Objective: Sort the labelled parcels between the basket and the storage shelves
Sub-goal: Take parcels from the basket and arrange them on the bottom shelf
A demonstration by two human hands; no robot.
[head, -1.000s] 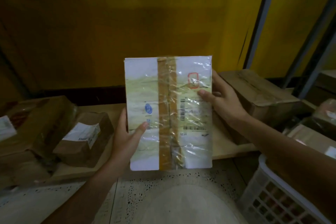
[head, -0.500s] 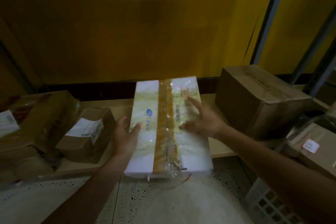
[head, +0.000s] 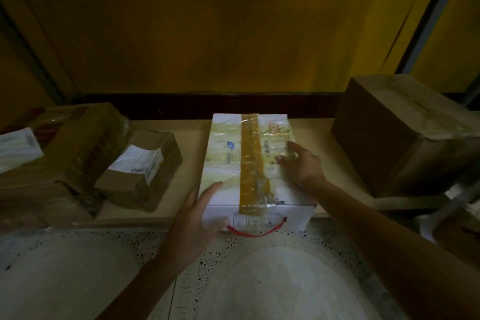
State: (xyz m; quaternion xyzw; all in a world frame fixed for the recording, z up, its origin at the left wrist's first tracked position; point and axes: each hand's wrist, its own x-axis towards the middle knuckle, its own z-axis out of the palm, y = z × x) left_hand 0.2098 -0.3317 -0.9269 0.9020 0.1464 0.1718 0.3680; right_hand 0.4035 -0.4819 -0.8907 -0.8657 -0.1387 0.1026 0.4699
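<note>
A white parcel [head: 228,163] sealed with a brown tape strip, clear wrap and a printed label lies flat on the low wooden shelf [head: 192,153]. A red strap [head: 255,234] hangs from its near face. My left hand [head: 197,218] presses against its near left corner, fingers along the left edge and thumb on the front face. My right hand [head: 301,166] rests on top over the label, fingers spread and fairly straight.
A small brown labelled parcel [head: 141,171] and a larger wrapped brown parcel [head: 65,150] lie left of it on the shelf. A big cardboard box [head: 397,138] stands to the right. Speckled floor lies below; a yellow wall is behind.
The white parcel went from upright in both hands to flat on the shelf and slid further back. My right hand shifted from its right edge onto its top.
</note>
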